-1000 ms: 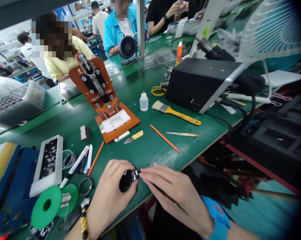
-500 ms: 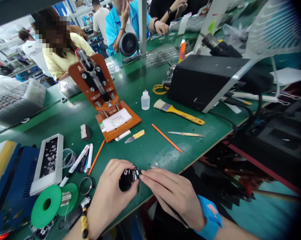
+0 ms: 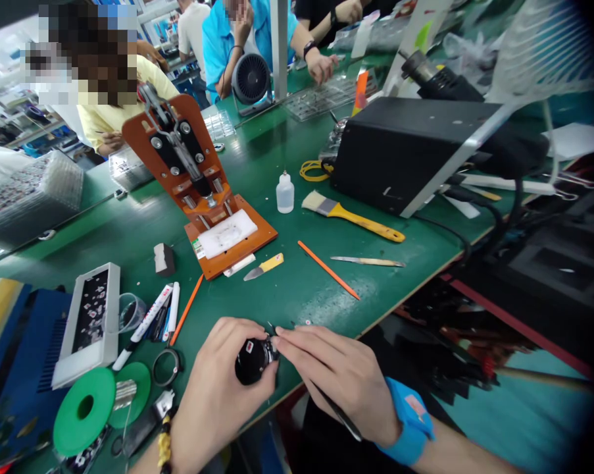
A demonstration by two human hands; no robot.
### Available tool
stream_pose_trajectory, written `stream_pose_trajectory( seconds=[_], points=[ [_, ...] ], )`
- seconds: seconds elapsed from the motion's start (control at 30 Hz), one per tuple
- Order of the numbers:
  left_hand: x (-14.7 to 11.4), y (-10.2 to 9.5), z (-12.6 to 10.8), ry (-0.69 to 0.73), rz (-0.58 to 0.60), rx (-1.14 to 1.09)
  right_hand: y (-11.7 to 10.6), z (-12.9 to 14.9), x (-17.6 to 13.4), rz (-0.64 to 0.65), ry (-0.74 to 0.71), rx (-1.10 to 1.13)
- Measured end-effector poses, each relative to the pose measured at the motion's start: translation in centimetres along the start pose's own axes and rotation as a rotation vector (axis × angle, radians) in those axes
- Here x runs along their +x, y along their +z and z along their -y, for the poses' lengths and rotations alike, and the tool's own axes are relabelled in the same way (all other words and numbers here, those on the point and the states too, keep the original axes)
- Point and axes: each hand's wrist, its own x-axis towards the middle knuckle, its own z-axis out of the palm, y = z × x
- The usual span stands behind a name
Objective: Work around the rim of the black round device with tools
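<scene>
My left hand (image 3: pixel 227 368) curls its thumb and fingers around a small round black part (image 3: pixel 251 362), which has a white label with a red mark and a shiny metallic edge. Pinched in my right hand (image 3: pixel 333 368) is a slim dark tool (image 3: pixel 343 418), possibly tweezers; its rear end sticks out below the palm. The tool's pointed tip is by the upper right rim of the black part, where my fingertips partly hide the contact. Both hands are over the front edge of the green table (image 3: pixel 257 303).
An orange toggle press (image 3: pixel 198 178) stands behind my hands, with a white bottle (image 3: pixel 285 194), brush (image 3: pixel 356 220), small knife (image 3: pixel 264 266) and orange stick (image 3: pixel 329 270) near it. Solder spools (image 3: pixel 84 408), markers (image 3: pixel 146 322) and a parts tray (image 3: pixel 114 316) lie left. A black box (image 3: pixel 400 158) stands right.
The black part has turned slightly in my left hand, showing more of its dark face and label. The tool's tip now shows above the rim. My camera view has shifted a little.
</scene>
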Motion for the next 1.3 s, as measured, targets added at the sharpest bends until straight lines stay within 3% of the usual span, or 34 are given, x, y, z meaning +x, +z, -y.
stream_pose_trajectory(
  seconds=[0.27, 1.3],
  points=[
    [-0.3, 0.1, 0.0, -0.001, 0.029, -0.025, -1.5, 0.1, 0.6, -0.005, 0.212, 0.361],
    [0.3, -0.3, -0.2, 0.04, 0.038, -0.008, -1.3, -0.2, -0.7, 0.033, 0.184, 0.314]
  ],
)
